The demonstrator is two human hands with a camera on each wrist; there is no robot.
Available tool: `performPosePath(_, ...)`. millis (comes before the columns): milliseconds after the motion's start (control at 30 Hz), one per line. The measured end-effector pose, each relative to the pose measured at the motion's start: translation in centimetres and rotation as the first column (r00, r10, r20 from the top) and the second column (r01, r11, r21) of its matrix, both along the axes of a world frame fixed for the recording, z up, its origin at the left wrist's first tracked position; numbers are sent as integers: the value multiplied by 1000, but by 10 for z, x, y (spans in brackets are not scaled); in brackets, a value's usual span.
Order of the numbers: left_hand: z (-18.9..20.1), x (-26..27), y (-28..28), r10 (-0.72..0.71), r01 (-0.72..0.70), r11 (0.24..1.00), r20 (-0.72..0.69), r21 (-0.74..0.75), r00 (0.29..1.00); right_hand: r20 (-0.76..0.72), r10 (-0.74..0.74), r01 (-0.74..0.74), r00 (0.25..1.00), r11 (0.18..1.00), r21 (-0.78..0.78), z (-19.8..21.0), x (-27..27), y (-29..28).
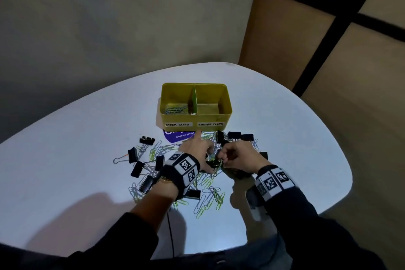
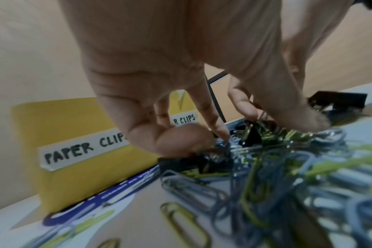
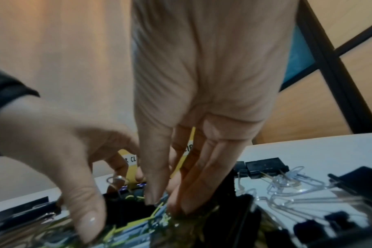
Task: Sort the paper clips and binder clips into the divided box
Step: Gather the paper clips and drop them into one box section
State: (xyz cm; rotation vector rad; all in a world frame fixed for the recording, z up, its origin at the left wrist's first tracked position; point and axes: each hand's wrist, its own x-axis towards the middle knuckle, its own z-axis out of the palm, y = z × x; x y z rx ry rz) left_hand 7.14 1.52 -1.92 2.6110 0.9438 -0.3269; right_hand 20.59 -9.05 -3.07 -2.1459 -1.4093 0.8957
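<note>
The yellow divided box (image 1: 195,119) stands mid-table, labelled PAPER CLIPS left and BINDER CLIPS right. Some paper clips (image 1: 176,109) lie in its left compartment; I see nothing in the right one. Blue and green paper clips (image 1: 208,196) and black binder clips (image 1: 146,140) are scattered in front of it. Both hands dig into one tangle there. My left hand (image 1: 208,160) (image 2: 265,130) curls down onto it, thumb pressing, fingertips (image 2: 221,134) pinching blue clips. My right hand (image 1: 221,159) (image 3: 170,204) pinches green clips between thumb and fingers.
A purple sticker (image 1: 175,136) lies on the white table (image 1: 295,138) just before the box. More binder clips (image 1: 234,135) sit right of the hands. A thin black cable (image 1: 171,232) runs to the near edge. Wood panels stand to the right.
</note>
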Motion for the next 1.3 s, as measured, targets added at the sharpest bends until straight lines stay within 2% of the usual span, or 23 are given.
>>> performPosePath(100,-2,-9,11,50,-50,998,5,-25,999,48,-84,79,995,992,97,-3,3,-7)
performPosePath(233,-1,-27,29,109,-109,993,3,-37,994,204,-159,140,966,985,105,-7,11,-13)
performPosePath(300,-1,-32,35,126,-125,992,42,-26,991,185,-160,137,970,982,132,-7,9,-11)
performPosePath(367,-2,-36,38,151,-151,988,97,-9,984,188,-104,88,977,992,90,-7,1,-6)
performPosePath(433,-2,-40,35,210,-216,976,138,33,968,270,-21,27,963,999,-19,-7,-9,-3)
performPosePath(500,1,-44,27,295,-309,948,148,81,944,320,2,30,947,995,-97,-9,-17,1)
performPosePath(633,6,-45,2,316,-313,949,-102,48,943,302,29,-15,953,999,-50,-18,-27,10)
performPosePath(733,0,-40,-13,302,-295,953,-178,65,937,269,24,-26,963,1000,6,-20,-33,18)
performPosePath(900,-10,-34,-12,362,-361,932,-91,26,928,251,110,-95,962,993,-70,-19,-38,35)
performPosePath(1000,-16,-38,-7,381,-380,924,13,-28,925,272,160,-146,949,987,-69,-19,-37,42)
performPosePath(1167,-22,-46,3,414,-400,908,133,-124,900,343,94,-119,935,991,54,-24,-37,40)
performPosePath(1300,-25,-52,12,437,-416,897,163,-147,885,285,-3,-43,959,987,155,-28,-29,37)
